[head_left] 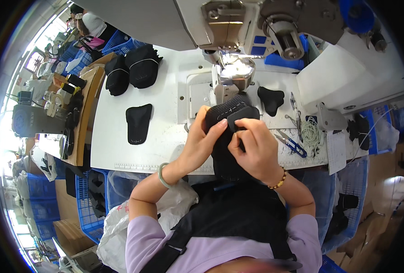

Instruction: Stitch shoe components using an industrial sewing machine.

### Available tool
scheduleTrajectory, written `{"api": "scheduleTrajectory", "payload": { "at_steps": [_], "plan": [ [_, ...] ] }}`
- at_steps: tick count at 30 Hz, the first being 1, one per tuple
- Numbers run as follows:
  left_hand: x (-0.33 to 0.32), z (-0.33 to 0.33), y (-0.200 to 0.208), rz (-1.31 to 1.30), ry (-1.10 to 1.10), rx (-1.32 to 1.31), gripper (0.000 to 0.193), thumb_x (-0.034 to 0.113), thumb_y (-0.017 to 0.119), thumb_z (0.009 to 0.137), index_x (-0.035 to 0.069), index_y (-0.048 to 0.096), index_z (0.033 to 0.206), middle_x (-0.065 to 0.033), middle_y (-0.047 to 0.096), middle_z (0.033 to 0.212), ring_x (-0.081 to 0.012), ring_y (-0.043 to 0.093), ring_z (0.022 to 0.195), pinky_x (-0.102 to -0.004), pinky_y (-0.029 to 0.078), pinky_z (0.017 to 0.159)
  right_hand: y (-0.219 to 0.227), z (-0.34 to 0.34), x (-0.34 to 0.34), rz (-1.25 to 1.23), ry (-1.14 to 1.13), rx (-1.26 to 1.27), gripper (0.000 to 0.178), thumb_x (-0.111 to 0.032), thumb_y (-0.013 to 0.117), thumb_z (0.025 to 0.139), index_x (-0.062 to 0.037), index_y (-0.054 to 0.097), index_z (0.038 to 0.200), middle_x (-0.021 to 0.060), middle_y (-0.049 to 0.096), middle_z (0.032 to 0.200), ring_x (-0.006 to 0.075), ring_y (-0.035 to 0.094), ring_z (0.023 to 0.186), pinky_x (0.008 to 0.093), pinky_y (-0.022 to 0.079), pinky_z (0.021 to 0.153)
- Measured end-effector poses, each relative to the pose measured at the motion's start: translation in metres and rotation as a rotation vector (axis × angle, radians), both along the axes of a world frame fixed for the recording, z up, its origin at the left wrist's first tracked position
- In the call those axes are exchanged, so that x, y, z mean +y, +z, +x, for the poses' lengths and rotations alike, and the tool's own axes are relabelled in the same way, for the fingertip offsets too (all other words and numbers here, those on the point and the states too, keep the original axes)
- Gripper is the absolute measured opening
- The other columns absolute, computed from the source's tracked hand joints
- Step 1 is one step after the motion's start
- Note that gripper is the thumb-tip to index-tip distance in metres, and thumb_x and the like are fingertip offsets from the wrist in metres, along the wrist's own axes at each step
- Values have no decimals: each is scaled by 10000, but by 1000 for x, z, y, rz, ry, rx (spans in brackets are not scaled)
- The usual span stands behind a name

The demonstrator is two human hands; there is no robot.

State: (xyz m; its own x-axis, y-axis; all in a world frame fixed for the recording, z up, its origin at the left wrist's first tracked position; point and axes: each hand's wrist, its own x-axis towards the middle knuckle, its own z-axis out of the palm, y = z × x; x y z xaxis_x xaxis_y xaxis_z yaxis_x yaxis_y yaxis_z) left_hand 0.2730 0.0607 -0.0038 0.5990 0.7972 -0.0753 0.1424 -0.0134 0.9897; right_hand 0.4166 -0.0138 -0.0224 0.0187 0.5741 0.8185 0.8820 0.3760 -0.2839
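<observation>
A black mesh fabric piece [220, 157] with white dashed marks is held up in front of the sewing machine's lit needle area [235, 75]. My left hand [204, 141] is closed on its left edge, thumb pressing on top near the marks. My right hand [255, 148] pinches a smaller black padded flap [243, 113] lying over the mesh, fingers curled. The far end of the fabric reaches up close to the presser foot; whether it is under the foot I cannot tell. On the white table lie a black tongue-shaped piece [138, 123] at left and another [270, 100] at right.
Two tied bundles of black pieces [142, 66] stand at the back left. Blue-handled thread snips [294, 144], tweezers and a tangle of pale cord [311, 132] lie at right. A ruler strip [133, 166] runs along the front edge. Blue crates [90, 204] stand below.
</observation>
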Motion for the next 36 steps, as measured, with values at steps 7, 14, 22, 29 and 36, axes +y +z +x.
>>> {"api": "scheduleTrajectory", "payload": {
  "at_steps": [7, 14, 22, 29, 36],
  "plan": [
    [0, 14, 1, -307, -77, -602, 260, 47, 574, 911, -23, 547, 1159, -88, 625, 1100, -156, 607, 994, -292, 495, 861, 13, 1, 9, 133, 7, 3, 249, -3, 722, 719, 4, 588, 929, 105, 594, 993, 256, 597, 852, 319, 508, 701],
    [1, 18, 6, -280, 2, -620, 206, 129, 586, 938, -9, 589, 1092, -34, 644, 964, -82, 593, 831, -230, 496, 717, 18, 14, 9, -339, 286, 1055, 177, -57, 686, 853, -35, 529, 932, 1, 565, 783, 27, 526, 612, 169, 434, 507],
    [8, 18, 6, -173, -19, -574, 185, 141, 581, 943, -11, 612, 1045, -23, 647, 929, -73, 579, 807, -229, 491, 711, 20, 10, 21, -319, 314, 1109, 187, -105, 693, 860, -64, 515, 818, -36, 540, 634, 0, 476, 506, 149, 353, 435],
    [11, 14, 4, -157, -23, -509, 199, 155, 580, 944, -16, 630, 1033, -22, 655, 916, -74, 583, 806, -234, 494, 709, 20, 9, 23, -341, 301, 1094, 192, -109, 698, 857, -66, 516, 812, -43, 532, 624, -6, 460, 498, 149, 343, 432],
    [12, 16, 4, -92, -16, -495, 209, 158, 581, 944, -25, 637, 1028, -17, 659, 911, -69, 580, 808, -231, 492, 706, 19, 9, 25, -332, 302, 1136, 189, -108, 697, 856, -62, 519, 810, -43, 531, 619, -8, 452, 488, 151, 342, 429]
  ]
}}
